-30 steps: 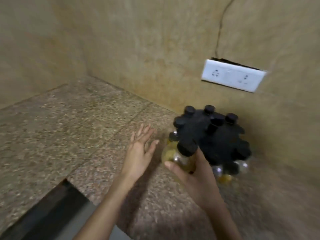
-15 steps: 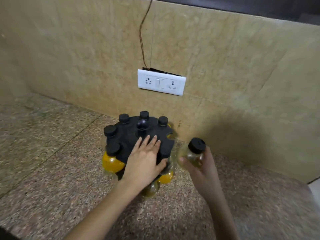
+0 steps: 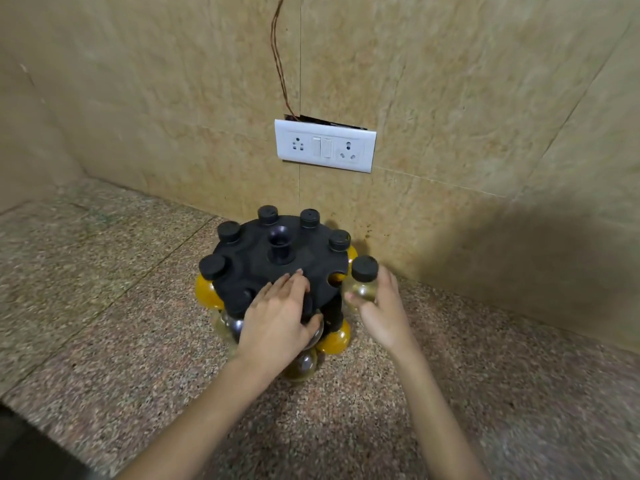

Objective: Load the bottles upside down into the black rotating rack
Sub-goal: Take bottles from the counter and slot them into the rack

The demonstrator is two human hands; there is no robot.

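The black rotating rack [image 3: 249,258] is set on the speckled desk [image 3: 104,306], below a white socket plate [image 3: 325,145]. The left hand [image 3: 280,317] is laid flat on the rack's top, its grip slack and fingers straight. A black-capped bottle [image 3: 363,285], cap up, is clamped in the grip of the right hand [image 3: 381,313], just beside the rack's right edge.

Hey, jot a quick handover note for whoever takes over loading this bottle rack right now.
Left hand rests flat on the near top edge of the black rack.
Right hand grips a clear bottle, cap up, beside an empty notch on the rack's right rim.
Done: five caps stand around the top rim; lower bottles hang beneath.
Left: seat the held bottle. Other free slots cannot be told from here.
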